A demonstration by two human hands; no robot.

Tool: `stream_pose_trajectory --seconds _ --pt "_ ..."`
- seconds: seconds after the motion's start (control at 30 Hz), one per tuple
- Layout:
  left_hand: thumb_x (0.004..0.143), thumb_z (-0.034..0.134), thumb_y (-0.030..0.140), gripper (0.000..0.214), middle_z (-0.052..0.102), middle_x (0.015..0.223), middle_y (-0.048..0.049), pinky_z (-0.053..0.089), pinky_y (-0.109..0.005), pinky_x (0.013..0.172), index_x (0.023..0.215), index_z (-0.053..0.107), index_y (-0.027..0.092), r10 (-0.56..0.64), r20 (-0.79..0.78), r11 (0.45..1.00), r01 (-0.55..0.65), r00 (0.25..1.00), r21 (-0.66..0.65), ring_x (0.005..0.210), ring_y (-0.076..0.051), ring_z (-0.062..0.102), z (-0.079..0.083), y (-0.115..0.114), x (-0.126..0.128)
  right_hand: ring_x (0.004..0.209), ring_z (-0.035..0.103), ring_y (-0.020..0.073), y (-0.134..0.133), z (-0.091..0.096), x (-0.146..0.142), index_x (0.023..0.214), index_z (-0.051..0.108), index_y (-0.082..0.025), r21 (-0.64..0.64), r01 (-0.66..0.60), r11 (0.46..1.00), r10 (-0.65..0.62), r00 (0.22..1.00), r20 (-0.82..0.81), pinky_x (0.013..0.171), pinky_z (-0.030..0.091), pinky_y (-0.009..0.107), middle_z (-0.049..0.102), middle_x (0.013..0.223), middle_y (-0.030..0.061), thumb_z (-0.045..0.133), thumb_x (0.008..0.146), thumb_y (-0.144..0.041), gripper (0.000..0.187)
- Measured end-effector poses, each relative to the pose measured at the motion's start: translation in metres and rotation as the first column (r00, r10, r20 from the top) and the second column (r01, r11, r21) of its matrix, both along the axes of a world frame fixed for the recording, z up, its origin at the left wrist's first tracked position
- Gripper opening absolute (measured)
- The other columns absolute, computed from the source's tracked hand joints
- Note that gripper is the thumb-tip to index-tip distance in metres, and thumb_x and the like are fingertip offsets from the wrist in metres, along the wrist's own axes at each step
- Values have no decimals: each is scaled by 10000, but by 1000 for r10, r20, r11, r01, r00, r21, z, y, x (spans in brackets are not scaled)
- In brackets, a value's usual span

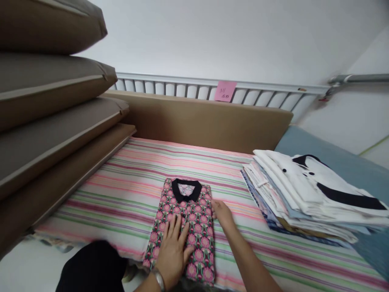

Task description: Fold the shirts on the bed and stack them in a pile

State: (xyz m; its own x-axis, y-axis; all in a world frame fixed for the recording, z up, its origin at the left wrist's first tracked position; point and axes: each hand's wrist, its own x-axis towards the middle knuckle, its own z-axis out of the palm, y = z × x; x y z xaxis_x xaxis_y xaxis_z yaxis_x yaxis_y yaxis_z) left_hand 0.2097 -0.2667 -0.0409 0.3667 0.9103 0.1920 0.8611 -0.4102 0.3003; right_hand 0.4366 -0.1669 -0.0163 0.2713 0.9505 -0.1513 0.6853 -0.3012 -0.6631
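Note:
A folded pink floral shirt (194,219) with a black collar lies on the striped sheet (127,182) in front of me. My left hand (173,251) rests flat on the shirt's lower part, fingers stretched out; a metal watch sits on that wrist. My right hand (222,214) touches the shirt's right edge, its fingers partly tucked under the fabric.
A stack of folded light clothes (306,194), topped by a white shirt with black trim, lies at the right. Brown cushions (51,121) are piled at the left. A brown board (206,121) and a white railing with a pink note (225,91) stand behind.

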Motion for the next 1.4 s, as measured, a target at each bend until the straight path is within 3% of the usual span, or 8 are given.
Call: stream_pose_trajectory --seconds 0.07,0.23,0.5,0.57,0.7,0.87,1.13,1.4 --pt "887 407 488 587 198 1518 -78 266 -566 1067 1424 226 336 -8 -2 999 8 1000 -36 1383 -330 141 -4 -4 2 511 589 120 -23 -3 -5 980 601 -162 -10 -17 1000 17 1000 -1 493 400 214 668 736 19 320 883 -378 368" --pt "878 396 523 591 201 1517 -86 196 -606 1074 1418 242 341 -12 6 998 13 1000 -63 1386 -340 114 -10 0 1 601 613 167 -64 -11 -27 717 597 -185 -18 -53 998 55 986 156 544 390 236 656 663 42 386 873 -391 334" --pt "863 373 581 607 232 1505 -93 212 -585 1079 1403 304 314 -64 60 989 71 996 -128 1382 -329 146 5 2 -10 782 633 227 -75 2 -38 917 604 -196 -14 -20 1000 24 920 391 652 414 304 684 850 91 380 887 -342 269" --pt "903 337 517 556 276 1492 -71 234 -541 1093 1411 287 294 -76 87 992 84 993 -95 1381 -280 187 7 2 -19 901 618 235 -81 9 -40 1029 594 -179 63 -57 996 24 899 437 749 432 325 674 965 105 400 875 -297 275" --pt "936 343 333 458 350 1459 -70 275 -485 1098 1380 361 226 -45 64 996 39 997 79 1370 -234 240 -4 3 -28 1257 413 245 -98 10 -70 1264 506 -120 249 -268 931 108 852 512 1047 292 371 498 1336 123 360 889 -276 431" --pt "917 378 300 458 372 1441 -114 294 -483 1086 1356 405 171 -21 -13 986 23 1000 164 1358 -255 270 -18 17 -28 1365 241 240 -102 -13 -108 1356 418 -166 157 -409 899 292 825 483 1117 177 426 331 1457 63 337 905 -369 501" --pt "897 341 526 615 318 1468 -130 287 -484 1070 1405 320 181 86 -70 995 -82 994 64 1362 -281 256 -18 44 -53 1391 151 206 -90 -34 -65 1409 303 -186 114 -306 945 197 812 549 1120 116 456 232 1494 43 263 915 -469 571" --pt "895 306 552 618 268 1492 -116 256 -463 1085 1406 320 205 111 -118 993 -107 987 39 1370 -280 233 -19 50 -50 1389 156 202 -86 -39 -63 1416 293 -205 115 -259 959 147 802 579 1115 106 437 226 1502 56 275 906 -503 591"
